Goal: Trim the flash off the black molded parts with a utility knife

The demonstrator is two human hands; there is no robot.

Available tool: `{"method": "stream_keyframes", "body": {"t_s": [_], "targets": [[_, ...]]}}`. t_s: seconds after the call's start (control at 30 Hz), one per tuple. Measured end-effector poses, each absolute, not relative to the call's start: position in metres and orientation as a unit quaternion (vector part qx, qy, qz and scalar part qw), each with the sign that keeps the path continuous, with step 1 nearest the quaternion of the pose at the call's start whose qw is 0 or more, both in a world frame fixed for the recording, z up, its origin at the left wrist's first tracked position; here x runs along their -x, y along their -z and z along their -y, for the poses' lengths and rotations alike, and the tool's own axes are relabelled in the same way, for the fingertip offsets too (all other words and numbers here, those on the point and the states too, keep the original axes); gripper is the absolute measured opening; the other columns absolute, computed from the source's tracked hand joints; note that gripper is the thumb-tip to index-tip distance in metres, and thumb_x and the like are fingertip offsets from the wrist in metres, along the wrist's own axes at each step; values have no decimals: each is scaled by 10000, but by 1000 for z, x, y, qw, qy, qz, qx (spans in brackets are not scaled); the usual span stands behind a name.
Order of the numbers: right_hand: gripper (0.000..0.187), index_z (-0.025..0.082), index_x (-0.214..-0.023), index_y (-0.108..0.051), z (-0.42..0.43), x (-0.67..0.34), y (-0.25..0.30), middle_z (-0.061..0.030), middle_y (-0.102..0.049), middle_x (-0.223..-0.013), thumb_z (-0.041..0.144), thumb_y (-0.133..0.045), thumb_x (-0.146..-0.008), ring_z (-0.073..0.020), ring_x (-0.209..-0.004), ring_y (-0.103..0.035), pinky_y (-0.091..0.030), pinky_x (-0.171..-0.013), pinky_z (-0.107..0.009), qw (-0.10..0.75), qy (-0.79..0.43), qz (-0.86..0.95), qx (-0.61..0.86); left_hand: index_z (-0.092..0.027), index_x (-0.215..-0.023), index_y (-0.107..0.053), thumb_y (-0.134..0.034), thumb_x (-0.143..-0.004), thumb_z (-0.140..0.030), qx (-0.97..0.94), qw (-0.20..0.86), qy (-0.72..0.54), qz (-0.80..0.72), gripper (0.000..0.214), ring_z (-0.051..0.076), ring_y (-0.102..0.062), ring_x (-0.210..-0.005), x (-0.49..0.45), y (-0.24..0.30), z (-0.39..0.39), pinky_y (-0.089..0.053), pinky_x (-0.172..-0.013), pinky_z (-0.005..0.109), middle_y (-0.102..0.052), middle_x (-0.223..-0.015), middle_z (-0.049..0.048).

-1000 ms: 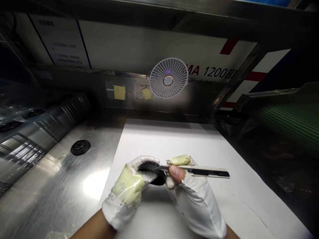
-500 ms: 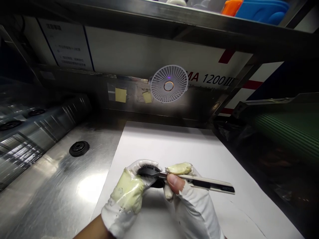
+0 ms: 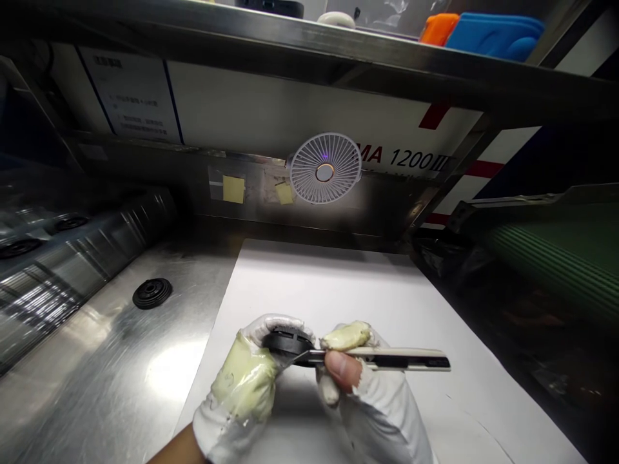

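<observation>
My left hand [image 3: 249, 370], in a white glove with a yellowish coating, is closed around a round black plastic part [image 3: 285, 340] with a ribbed edge. My fingers hide much of that part. In my gloved right hand [image 3: 367, 380], its thumb bare, I grip a utility knife [image 3: 406, 359] with a white and black handle. The knife's blade points left and meets the lower right edge of the black part. Both hands are above a white sheet [image 3: 309, 277]. Another round black part [image 3: 152, 293], with stepped rings, lies on the metal table to the left.
Stacked clear plastic trays [image 3: 72, 270] with black round parts stand at the left. A small white fan [image 3: 325, 169] is mounted at the back, under a metal shelf [image 3: 338, 48]. Green ribbed material [image 3: 561, 238] is at the right. The metal table [image 3: 193, 270] extends beside the sheet.
The black part has turned in my left hand, so its ribbed edge shows more. The knife has gone from slanting across its face to lying nearly level, blade at its lower edge.
</observation>
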State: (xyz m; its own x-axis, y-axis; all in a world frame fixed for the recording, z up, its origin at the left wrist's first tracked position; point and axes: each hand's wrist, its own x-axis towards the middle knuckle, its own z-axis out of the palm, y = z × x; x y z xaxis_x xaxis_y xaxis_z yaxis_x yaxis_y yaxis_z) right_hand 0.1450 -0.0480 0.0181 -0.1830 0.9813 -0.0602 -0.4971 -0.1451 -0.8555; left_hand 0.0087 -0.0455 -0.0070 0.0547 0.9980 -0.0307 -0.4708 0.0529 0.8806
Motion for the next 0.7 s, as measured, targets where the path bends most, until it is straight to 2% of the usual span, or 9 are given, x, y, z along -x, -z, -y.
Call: {"method": "stream_keyframes", "body": {"t_s": [0.1, 0.27, 0.4, 0.47, 0.6, 0.7], "targets": [[154, 184, -701, -570, 44, -146, -18, 38, -498, -536, 258, -703, -677, -81, -457, -440, -373, -475, -211, 566, -679, 349, 311, -195, -834, -647, -678, -627, -137, -373, 632, -590, -338, 217, 235, -604, -835, -9, 4, 44, -445, -820, 348, -664, -863, 61], [144, 194, -716, -581, 43, -147, -20, 39, -483, -520, 265, -698, -673, -89, -454, -415, -352, -463, -221, 559, -674, 363, 319, -162, -775, -651, -691, -613, -140, -341, 667, -580, -320, 168, 229, -601, -812, -14, -5, 44, -442, -814, 360, -660, -818, 69], [168, 180, -650, -558, 44, -152, -27, 24, -493, -508, 259, -706, -638, -95, -432, -394, -299, -416, -222, 509, -685, 409, 325, -167, -753, -648, -696, -614, -145, -349, 675, -551, -345, 149, 178, -592, -682, -15, -8, 44, -454, -674, 291, -645, -718, 45], [162, 172, -624, -544, 41, -156, -28, 24, -478, -518, 252, -682, -653, -91, -443, -386, -298, -428, -221, 502, -689, 418, 314, -158, -784, -639, -663, -661, -187, -387, 686, -516, -337, 128, 163, -563, -609, -15, -11, 46, -431, -604, 278, -618, -660, 43], [148, 162, -640, -534, 35, -163, -26, 36, -438, -522, 248, -623, -722, -73, -447, -349, -289, -456, -212, 501, -696, 426, 290, -130, -844, -629, -541, -769, -265, -473, 700, -442, -300, 178, 179, -541, -669, -12, -20, 53, -403, -637, 289, -616, -710, 82], [146, 160, -660, -531, 33, -162, -22, 38, -431, -502, 257, -606, -740, -75, -447, -346, -281, -454, -209, 486, -722, 415, 267, -134, -898, -622, -516, -782, -287, -497, 704, -418, -286, 219, 187, -543, -716, -10, -25, 56, -398, -663, 296, -619, -791, 86]]}}
